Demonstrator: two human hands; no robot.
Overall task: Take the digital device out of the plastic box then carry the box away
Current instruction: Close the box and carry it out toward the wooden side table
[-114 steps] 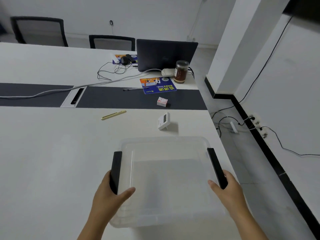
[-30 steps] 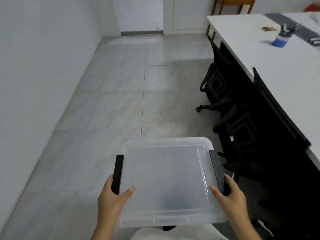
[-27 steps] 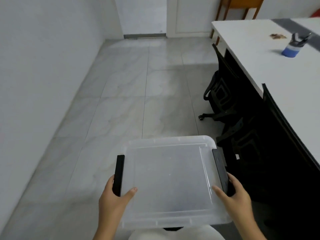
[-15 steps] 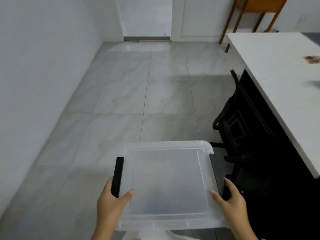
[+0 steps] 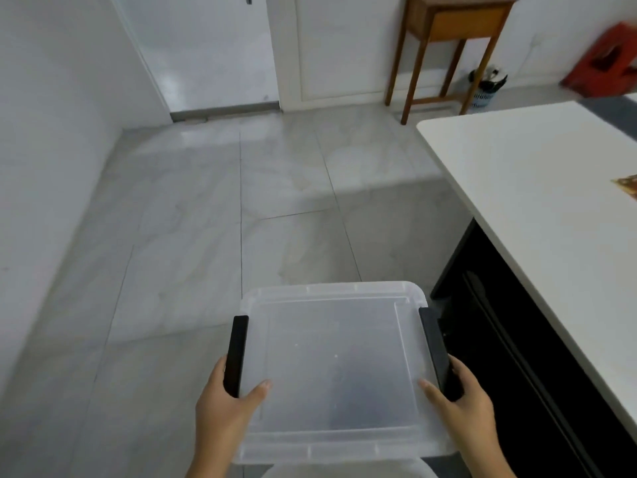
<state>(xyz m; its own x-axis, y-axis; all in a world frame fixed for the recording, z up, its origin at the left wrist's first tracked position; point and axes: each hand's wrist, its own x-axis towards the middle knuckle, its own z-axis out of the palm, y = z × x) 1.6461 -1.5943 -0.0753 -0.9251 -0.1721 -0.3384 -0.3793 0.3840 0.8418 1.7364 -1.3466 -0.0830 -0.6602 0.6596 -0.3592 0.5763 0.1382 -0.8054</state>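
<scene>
gripping the clear plastic box [image 5: 337, 367] by its black side latches — left hand [image 5: 224, 405] and right hand [image 5: 462, 401], thumbs over the rim.

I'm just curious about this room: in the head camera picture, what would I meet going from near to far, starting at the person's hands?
Hands (left hand, right hand) → clear plastic box → tiled floor → wooden side table against the far wall.

We've got both arms out front, forearms bare. Our left hand [image 5: 225, 407] clamps the box's [image 5: 337, 367] left black handle [image 5: 236, 353], thumb over the top, pointing inward. Our right hand [image 5: 462, 401] does the same w/ the right black handle [image 5: 435, 350], thumb opposite. Wrists roughly level.
</scene>
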